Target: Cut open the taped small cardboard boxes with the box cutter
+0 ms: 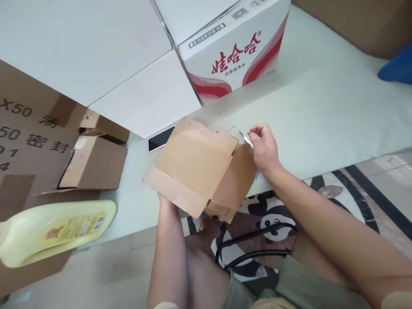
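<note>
An opened brown cardboard box [196, 150] is tilted over the near edge of the table, its flaps spread out. My left forearm reaches up under the box's near left flap, and the cardboard hides my left hand and its fingers. At the box's right edge is my right hand [265, 148], closed on a slim white craft knife [247, 139]. The knife's thin dark tip points up and left, close to the box's far right corner. A phone-like device [160, 139] with a dark screen lies partly behind the box.
A white-and-red water carton [236, 56] and a large white box [144, 94] stand at the back. To the left are small brown boxes [103, 163], a big printed carton [19, 176] and a pale yellow bottle [61, 229]. A blue object [397, 66] sits far right.
</note>
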The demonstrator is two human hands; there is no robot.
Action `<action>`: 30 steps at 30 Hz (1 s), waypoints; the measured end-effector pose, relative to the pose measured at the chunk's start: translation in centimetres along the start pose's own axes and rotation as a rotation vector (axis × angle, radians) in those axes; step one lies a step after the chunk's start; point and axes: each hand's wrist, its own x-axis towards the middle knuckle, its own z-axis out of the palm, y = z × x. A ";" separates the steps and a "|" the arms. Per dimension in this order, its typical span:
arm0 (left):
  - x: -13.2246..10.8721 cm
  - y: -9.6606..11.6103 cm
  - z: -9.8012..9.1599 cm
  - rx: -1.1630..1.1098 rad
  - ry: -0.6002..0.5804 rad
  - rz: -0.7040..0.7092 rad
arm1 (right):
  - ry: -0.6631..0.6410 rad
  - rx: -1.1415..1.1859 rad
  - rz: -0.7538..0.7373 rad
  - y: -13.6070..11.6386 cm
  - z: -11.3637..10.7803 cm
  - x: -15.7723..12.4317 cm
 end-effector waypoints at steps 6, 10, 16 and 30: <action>-0.8 1.2 1.8 -0.096 -0.038 0.071 | -0.330 -0.177 -0.274 0.7 0.2 -0.7; -0.6 1.4 1.5 -0.210 -0.063 0.100 | -0.338 -0.188 -0.104 0.7 0.6 -1.3; -1.6 1.8 0.4 -0.257 -0.129 0.063 | -0.383 0.436 0.551 0.2 1.1 -0.7; -1.2 2.0 1.6 -0.317 0.104 -0.191 | -0.458 0.560 0.618 -1.0 0.5 -1.0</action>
